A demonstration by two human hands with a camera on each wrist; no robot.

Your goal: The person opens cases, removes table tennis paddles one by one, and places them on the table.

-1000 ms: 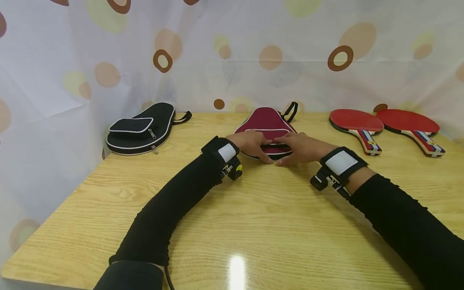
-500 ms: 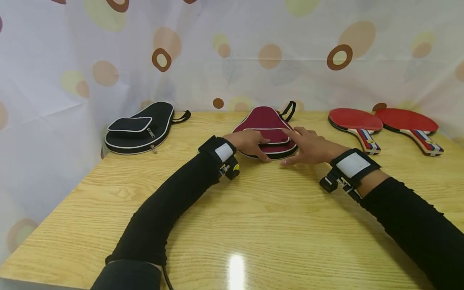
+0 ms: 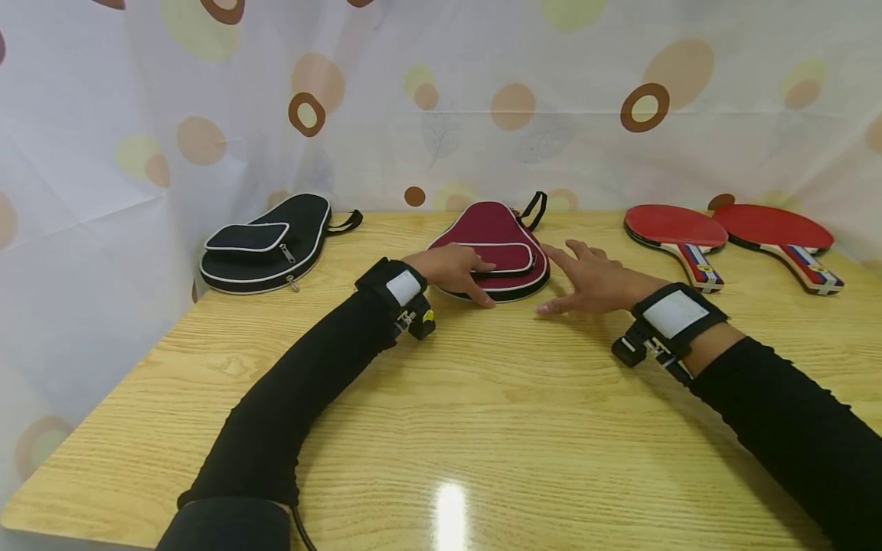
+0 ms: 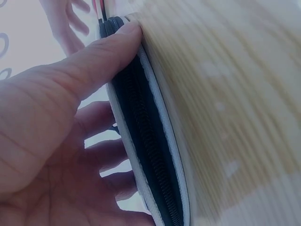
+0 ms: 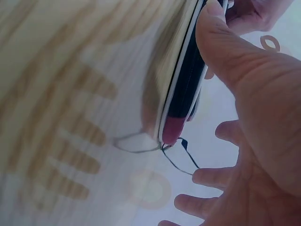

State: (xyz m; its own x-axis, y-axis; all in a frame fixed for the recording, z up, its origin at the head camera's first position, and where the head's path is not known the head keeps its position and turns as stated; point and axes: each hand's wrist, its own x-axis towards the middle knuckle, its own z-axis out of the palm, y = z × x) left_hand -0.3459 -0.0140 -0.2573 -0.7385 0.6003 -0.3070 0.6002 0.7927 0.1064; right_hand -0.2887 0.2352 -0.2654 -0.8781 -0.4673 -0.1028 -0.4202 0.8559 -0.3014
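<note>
A maroon table tennis paddle case (image 3: 485, 222) with white piping and a front pocket lies flat near the back of the table. My left hand (image 3: 451, 268) holds its left front part; in the left wrist view the thumb (image 4: 101, 59) lies across the zippered side and the other fingers reach over the top. Just right of the case is my right hand (image 3: 596, 277), its fingers spread and nothing in its grasp. The right wrist view has the case's zippered edge (image 5: 186, 77) beside the right thumb; whether they touch I cannot tell.
A black paddle case (image 3: 276, 237) with a pocket lies at the back left. Two red table tennis paddles, a nearer-centre paddle (image 3: 671, 227) and an outer paddle (image 3: 775, 229), lie at the back right, handles toward me. Behind the wooden table (image 3: 524, 428) hangs a patterned curtain (image 3: 468, 153).
My right hand has let go of the maroon case, drawn off to the right and spread its fingers. The left hand and the case have shifted a little to the left.
</note>
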